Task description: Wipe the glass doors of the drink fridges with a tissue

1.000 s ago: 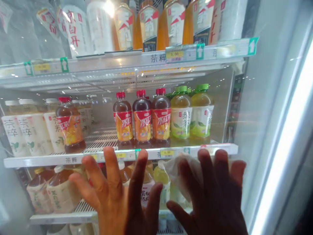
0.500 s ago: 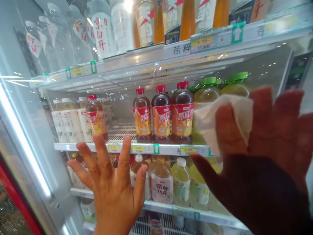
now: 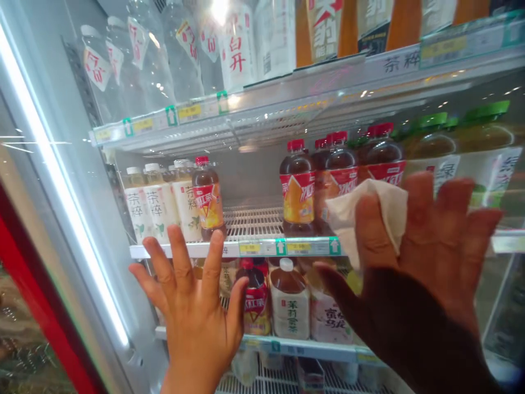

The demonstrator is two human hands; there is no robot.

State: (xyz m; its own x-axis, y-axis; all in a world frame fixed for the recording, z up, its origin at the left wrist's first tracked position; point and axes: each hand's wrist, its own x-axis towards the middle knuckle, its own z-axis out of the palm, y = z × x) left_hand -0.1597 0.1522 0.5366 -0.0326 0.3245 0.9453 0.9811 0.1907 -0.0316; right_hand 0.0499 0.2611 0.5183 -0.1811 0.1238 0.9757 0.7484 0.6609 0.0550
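Note:
My left hand [image 3: 200, 312] is spread, palm forward, in front of the middle and lower shelves. Its fingertips reach up to the middle shelf's front edge, near a red-capped iced tea bottle [image 3: 208, 200]. Palm forward as well, my right hand [image 3: 422, 262] has its fingers stretched out over a white tissue [image 3: 369, 210], flattened against what looks like a glass door. Behind the tissue, more red-capped tea bottles [image 3: 298, 191] are partly covered. Green-capped bottles [image 3: 435, 142] stand behind my right fingers.
White-labelled tea bottles [image 3: 153, 202] stand at the middle shelf's left. Clear water bottles [image 3: 151, 65] line the top shelf [image 3: 311, 90]. The lower shelf holds more bottles [image 3: 290, 306]. A bright light strip [image 3: 61, 175] and a red frame edge [image 3: 45, 306] run along the left.
The view has turned left, so the shelves and bottles appear farther right. Both hands have shifted left across the shelves; the tissue now covers part of the red-capped bottles.

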